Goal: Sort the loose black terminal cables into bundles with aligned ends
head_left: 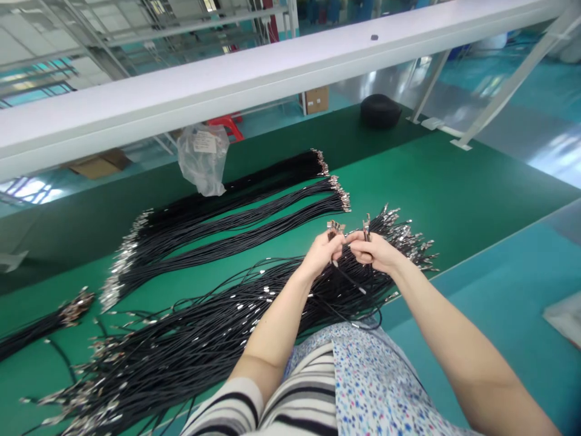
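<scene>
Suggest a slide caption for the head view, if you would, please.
The left hand and right hand hold metal-tipped cables above a loose cable pile on a green table.

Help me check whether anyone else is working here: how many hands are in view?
2: the left hand and right hand, close together over the loose cable pile, both holding cable ends. No others show.

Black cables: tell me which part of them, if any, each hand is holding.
The left hand holds a small bunch of black cables just below their metal end connectors; the right hand pinches at least one, also near its connector.
</scene>
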`<state>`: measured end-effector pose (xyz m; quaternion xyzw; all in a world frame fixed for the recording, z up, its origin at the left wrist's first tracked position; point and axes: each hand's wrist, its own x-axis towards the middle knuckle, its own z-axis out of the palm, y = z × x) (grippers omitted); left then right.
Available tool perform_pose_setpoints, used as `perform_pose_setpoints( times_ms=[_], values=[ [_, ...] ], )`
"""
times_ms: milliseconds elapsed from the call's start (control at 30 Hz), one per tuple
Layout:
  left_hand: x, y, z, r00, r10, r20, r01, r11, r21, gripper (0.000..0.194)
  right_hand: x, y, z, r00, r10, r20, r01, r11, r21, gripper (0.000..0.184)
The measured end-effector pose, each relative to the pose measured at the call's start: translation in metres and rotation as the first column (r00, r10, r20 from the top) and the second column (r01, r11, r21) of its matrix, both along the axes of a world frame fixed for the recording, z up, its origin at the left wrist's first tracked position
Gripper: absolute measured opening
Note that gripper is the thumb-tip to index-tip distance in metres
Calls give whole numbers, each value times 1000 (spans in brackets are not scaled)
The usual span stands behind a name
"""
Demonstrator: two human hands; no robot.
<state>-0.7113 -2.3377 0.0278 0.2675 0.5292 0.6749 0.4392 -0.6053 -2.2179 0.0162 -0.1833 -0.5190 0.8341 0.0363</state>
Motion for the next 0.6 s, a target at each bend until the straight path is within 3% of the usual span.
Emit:
perform_pose_setpoints(
  times_ms=[100, 333, 433, 600],
  values=[
    [8, 5, -5, 1000, 20, 3, -20, 999, -45, 31, -3, -11, -4, 991, -87, -97, 84, 996, -39, 29],
    [17, 15, -11, 932, 111, -346, -166, 977, -134, 30, -11, -27, -20, 921, -342, -188, 361, 929, 79, 41],
    [12, 15, -13, 924, 147, -352, -212, 965, -154, 33, -10, -27, -21, 931, -334, -143, 357, 916, 182, 41],
    [8, 12, -13, 917, 38, -397, -110, 981, -159, 32, -5, -28, -12, 962, -271, -13, 263, 919, 293, 36]
  ],
)
